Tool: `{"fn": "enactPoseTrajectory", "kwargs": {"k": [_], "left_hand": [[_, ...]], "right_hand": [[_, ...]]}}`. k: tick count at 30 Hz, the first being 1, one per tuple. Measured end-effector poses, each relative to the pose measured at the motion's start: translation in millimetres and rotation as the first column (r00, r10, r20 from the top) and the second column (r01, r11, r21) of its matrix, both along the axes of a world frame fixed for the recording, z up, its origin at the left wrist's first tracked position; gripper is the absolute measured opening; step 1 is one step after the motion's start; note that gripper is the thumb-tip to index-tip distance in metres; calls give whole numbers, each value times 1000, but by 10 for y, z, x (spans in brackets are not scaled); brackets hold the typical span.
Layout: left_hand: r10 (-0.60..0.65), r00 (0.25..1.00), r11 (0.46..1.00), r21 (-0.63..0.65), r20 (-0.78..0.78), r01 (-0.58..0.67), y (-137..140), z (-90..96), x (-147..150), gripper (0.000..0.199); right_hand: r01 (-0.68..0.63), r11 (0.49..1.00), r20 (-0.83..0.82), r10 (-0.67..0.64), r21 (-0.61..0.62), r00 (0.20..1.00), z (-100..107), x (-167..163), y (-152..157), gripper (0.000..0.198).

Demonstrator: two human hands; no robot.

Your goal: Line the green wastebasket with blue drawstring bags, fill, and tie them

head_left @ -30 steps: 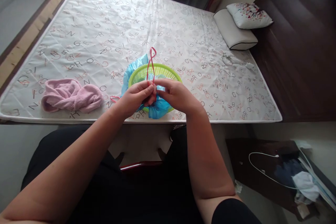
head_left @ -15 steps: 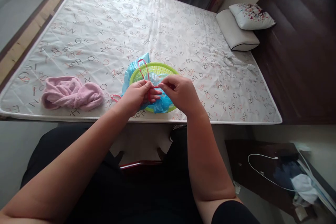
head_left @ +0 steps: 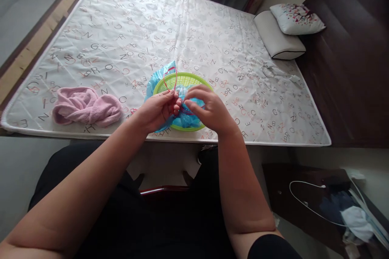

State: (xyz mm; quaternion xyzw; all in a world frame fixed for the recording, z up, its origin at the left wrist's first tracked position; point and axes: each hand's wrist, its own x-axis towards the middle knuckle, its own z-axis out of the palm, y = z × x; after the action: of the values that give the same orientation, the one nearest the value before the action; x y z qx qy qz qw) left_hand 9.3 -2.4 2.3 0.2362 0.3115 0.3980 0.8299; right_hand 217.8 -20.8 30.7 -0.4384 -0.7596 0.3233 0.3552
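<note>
My left hand is closed around a thin red cord, whose loop stands up above the fingers. My right hand hovers just to the right, its thumb and forefinger apart and no cord visible between them. Beneath both hands sits a lime-green plastic basket with blue plastic inside, partly hidden by the hands. More blue plastic film lies at the basket's left side. Some red strand also shows below my right fingers, over the blue plastic.
A twisted pink towel lies on the letter-patterned mattress to the left. At the far right are a white pillow and a printed cushion. A dark low table with a white cable stands at lower right.
My right thumb and forefinger have parted from the red cord they pinched. The left fingers have curled in more around the cord. The view has shifted slightly.
</note>
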Motion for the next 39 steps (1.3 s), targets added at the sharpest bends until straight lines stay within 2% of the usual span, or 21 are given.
{"fn": "enactPoseTrajectory", "kwargs": {"k": [1,3,5,7,9,12,15,17,19,21,22,26,29,31,34,36,39], "left_hand": [[-26,1000,998,54,-13,26,7,12,-19,22],[-88,993,980,173,-85,101,34,28,-69,28],[-131,964,935,296,-231,197,78,25,-136,34],[-95,907,868,412,-411,277,132,4,-211,37],[13,837,800,507,-547,319,180,-29,-282,35],[218,726,702,622,-652,347,211,-72,-349,30],[442,613,546,738,-655,396,184,-95,-335,26],[536,597,443,801,-597,403,135,-100,-278,22],[571,627,380,847,-530,371,62,-94,-197,19],[559,668,372,869,-491,327,-26,-75,-114,17],[541,685,390,868,-487,308,-71,-63,-78,15],[440,737,549,803,-513,231,-202,-43,-8,6],[393,769,620,763,-504,184,-233,-69,-7,5],[378,782,613,767,-496,190,-239,-78,-4,4],[401,773,563,798,-492,216,-237,-57,7,9],[422,751,548,803,-508,235,-209,-41,-1,16],[384,743,544,784,-549,299,-102,-62,-74,19]], "right_hand": [[34,999,-76,-34,-1,997,-58,3,26,22],[12,995,-200,-31,-98,979,-196,1,74,33],[-90,966,-254,26,-241,967,-323,-5,104,38],[-123,933,-224,47,-338,973,-392,-3,109,36],[-54,928,-158,-5,-368,987,-393,11,99,31],[49,918,-107,-99,-393,989,-340,39,85,28],[67,902,-122,-131,-427,984,-338,41,99,35],[54,898,-168,-141,-437,976,-379,19,118,41],[17,886,-235,-141,-463,962,-423,-18,131,50],[-28,870,-291,-134,-492,947,-435,-59,129,58],[-49,865,-312,-127,-499,942,-425,-76,122,59],[-180,842,-405,-49,-508,913,-308,-97,81,52],[-196,829,-436,-63,-524,898,-235,-65,71,47],[-101,857,-403,-131,-505,906,-230,-37,84,47],[130,907,-331,-275,-400,903,-295,8,133,44],[288,893,-332,-404,-346,853,-373,59,185,38],[421,828,-461,-557,-369,691,-501,217,279,29]]}}
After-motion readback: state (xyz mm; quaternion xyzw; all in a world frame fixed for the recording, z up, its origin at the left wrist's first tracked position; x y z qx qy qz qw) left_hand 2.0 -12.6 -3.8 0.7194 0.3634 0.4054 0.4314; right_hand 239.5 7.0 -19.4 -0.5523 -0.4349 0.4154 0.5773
